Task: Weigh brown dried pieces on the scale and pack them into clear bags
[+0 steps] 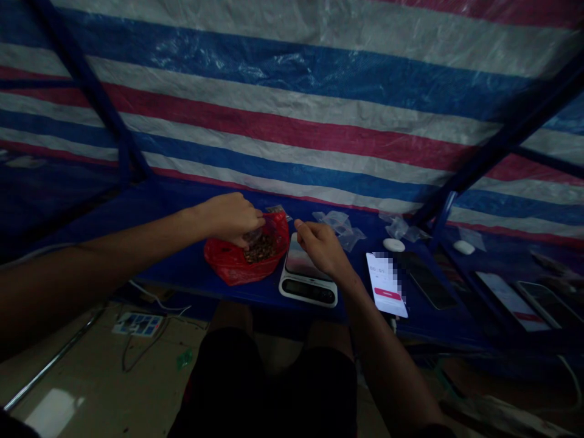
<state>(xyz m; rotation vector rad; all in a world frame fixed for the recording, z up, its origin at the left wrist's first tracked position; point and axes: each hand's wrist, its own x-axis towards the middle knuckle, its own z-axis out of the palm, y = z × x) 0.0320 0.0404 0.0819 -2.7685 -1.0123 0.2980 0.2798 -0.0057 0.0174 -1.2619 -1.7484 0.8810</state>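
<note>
My left hand (235, 220) reaches over the open red plastic bag (235, 271), its fingers closed round a piece of clear plastic (253, 236) whose shape is partly hidden. Inside the red bag lies a heap of small brown pieces (261, 249), too small to name. My right hand (319, 244) is just above the white digital scale (308, 291), covering part of its plate. Its fingers are curled with the thumb pressed against them; whatever they may hold is hidden. The scale's display looks dark.
Several clear plastic bags (340, 228) lie behind the scale. To the right are a lit phone (385, 286), a dark phone (431, 281) and a white oval case (393, 244), all on the blue table (182, 207). A striped tarp (292, 109) hangs behind it.
</note>
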